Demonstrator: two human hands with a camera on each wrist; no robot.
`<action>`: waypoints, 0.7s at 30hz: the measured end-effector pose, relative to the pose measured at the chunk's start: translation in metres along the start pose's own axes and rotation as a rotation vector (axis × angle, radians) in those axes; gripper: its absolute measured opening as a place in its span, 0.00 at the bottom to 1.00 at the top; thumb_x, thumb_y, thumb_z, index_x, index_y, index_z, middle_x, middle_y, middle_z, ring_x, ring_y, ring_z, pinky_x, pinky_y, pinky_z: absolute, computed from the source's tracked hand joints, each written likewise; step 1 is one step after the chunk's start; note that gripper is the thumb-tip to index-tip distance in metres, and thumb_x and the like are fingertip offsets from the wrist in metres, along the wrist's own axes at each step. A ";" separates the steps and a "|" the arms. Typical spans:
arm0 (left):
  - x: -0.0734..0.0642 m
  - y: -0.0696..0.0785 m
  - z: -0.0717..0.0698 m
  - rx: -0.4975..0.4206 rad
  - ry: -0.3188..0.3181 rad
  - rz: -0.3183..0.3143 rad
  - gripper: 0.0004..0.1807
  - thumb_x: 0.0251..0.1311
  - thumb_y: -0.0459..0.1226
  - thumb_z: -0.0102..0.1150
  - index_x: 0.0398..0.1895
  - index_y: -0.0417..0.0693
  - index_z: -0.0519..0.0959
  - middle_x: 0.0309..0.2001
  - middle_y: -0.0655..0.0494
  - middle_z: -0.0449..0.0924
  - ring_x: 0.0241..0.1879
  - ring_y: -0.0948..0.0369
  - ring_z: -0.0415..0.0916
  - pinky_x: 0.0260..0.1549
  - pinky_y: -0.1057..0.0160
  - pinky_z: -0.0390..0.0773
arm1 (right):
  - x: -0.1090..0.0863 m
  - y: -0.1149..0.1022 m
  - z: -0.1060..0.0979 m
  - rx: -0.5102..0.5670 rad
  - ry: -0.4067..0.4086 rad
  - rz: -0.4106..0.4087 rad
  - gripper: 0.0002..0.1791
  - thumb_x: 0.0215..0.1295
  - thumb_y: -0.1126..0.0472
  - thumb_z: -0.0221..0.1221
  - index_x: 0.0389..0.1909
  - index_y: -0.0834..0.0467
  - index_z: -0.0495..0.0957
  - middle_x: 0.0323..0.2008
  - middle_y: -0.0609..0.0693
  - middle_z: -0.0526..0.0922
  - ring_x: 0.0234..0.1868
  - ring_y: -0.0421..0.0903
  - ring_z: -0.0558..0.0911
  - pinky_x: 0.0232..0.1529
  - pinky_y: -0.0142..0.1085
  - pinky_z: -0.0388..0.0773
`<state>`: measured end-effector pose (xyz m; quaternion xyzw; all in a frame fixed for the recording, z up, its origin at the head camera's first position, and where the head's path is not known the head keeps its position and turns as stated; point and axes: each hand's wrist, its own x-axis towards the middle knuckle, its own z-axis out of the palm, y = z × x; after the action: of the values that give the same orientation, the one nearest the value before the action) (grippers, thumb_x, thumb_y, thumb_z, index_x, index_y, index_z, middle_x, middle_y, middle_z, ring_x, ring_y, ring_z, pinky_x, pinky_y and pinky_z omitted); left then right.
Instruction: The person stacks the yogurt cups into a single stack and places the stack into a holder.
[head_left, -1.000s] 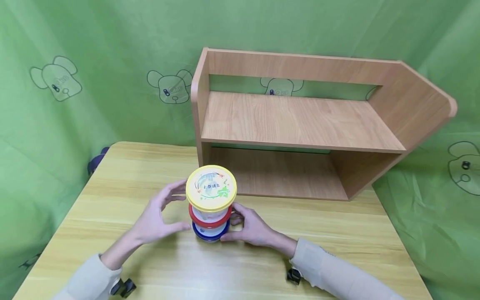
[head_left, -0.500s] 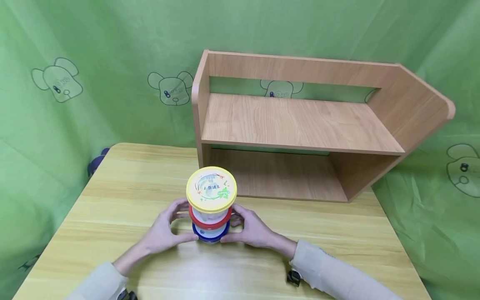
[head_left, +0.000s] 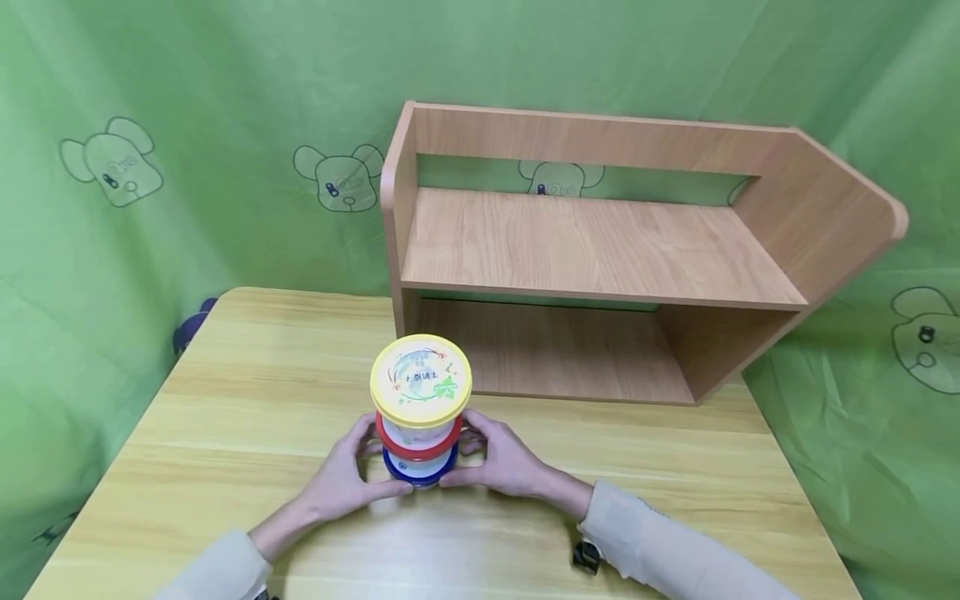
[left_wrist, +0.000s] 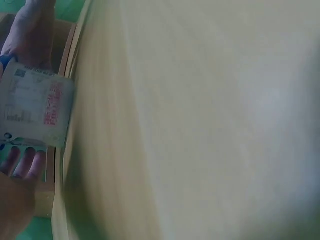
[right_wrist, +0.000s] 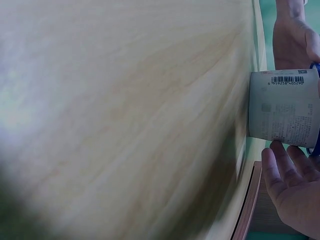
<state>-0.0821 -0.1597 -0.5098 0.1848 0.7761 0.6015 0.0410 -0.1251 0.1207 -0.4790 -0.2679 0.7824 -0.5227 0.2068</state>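
Left hand (head_left: pixel 345 483) and right hand (head_left: pixel 510 460) curled round the blue-lidded tub (right_wrist: pixel 284 107); above their grip stood the red-lidded tub (head_left: pixel 418 452), then the yellow-lidded tub (head_left: pixel 421 382), contents hidden.

A whitish, round-walled tub (left_wrist: pixel 36 107) with red print and a blue rim (left_wrist: pixel 6 59) stands between the bare left hand (left_wrist: pixel 17 197), below, and right hand (left_wrist: pixel 31 37), above. A blurred, pale wood-grained tabletop (left_wrist: pixel 190 120) fills most of the view.
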 end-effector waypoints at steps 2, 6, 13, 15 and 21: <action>0.001 -0.001 0.002 -0.015 0.003 0.013 0.51 0.47 0.38 0.85 0.75 0.51 0.66 0.67 0.48 0.77 0.63 0.64 0.80 0.67 0.63 0.80 | 0.000 0.000 0.000 -0.001 -0.003 -0.001 0.47 0.58 0.54 0.79 0.76 0.49 0.66 0.67 0.48 0.81 0.60 0.47 0.86 0.65 0.48 0.85; 0.003 -0.001 0.005 -0.028 -0.001 0.030 0.52 0.48 0.38 0.85 0.76 0.54 0.65 0.69 0.50 0.76 0.66 0.69 0.76 0.68 0.62 0.80 | 0.000 0.000 -0.001 -0.001 -0.006 -0.002 0.47 0.58 0.54 0.79 0.76 0.49 0.66 0.67 0.48 0.81 0.60 0.47 0.86 0.65 0.48 0.85; 0.004 -0.001 0.008 -0.019 0.008 0.038 0.51 0.48 0.39 0.85 0.76 0.56 0.66 0.68 0.53 0.77 0.67 0.69 0.75 0.69 0.62 0.80 | -0.001 0.000 -0.002 -0.006 -0.006 -0.004 0.46 0.58 0.54 0.78 0.76 0.50 0.66 0.67 0.48 0.81 0.60 0.48 0.85 0.65 0.48 0.85; 0.004 -0.001 0.008 -0.017 0.010 0.038 0.51 0.48 0.39 0.85 0.75 0.55 0.66 0.68 0.53 0.77 0.67 0.69 0.75 0.69 0.62 0.80 | -0.001 0.000 -0.002 -0.007 -0.008 -0.002 0.46 0.58 0.54 0.78 0.76 0.50 0.66 0.67 0.48 0.81 0.60 0.47 0.85 0.65 0.48 0.85; 0.005 -0.003 0.008 -0.022 0.006 0.034 0.51 0.47 0.38 0.85 0.75 0.54 0.65 0.67 0.52 0.77 0.66 0.69 0.75 0.68 0.63 0.80 | -0.001 0.001 -0.002 -0.010 -0.012 -0.007 0.47 0.59 0.54 0.78 0.76 0.49 0.65 0.68 0.48 0.81 0.61 0.47 0.85 0.65 0.47 0.85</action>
<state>-0.0853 -0.1514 -0.5141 0.1957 0.7664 0.6111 0.0304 -0.1257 0.1230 -0.4788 -0.2749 0.7828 -0.5179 0.2085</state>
